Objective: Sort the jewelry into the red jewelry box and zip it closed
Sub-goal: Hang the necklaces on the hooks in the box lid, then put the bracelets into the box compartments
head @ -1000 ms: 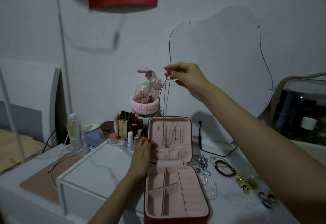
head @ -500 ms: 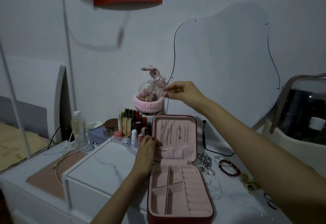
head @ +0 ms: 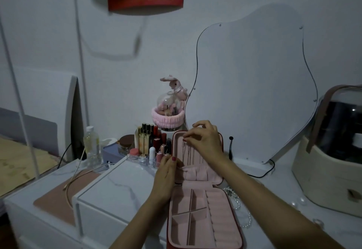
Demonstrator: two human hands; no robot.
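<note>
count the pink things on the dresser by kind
pink-lined jewelry box: 1
pink plush rabbit: 1
pink fluffy headband: 1
pink-capped jar: 1
pink mat: 1
total: 5

Your right hand (head: pixel 203 141) hides the upper lid of the red jewelry box (head: pixel 203 219); the chain it may pinch is too thin to tell.
</note>
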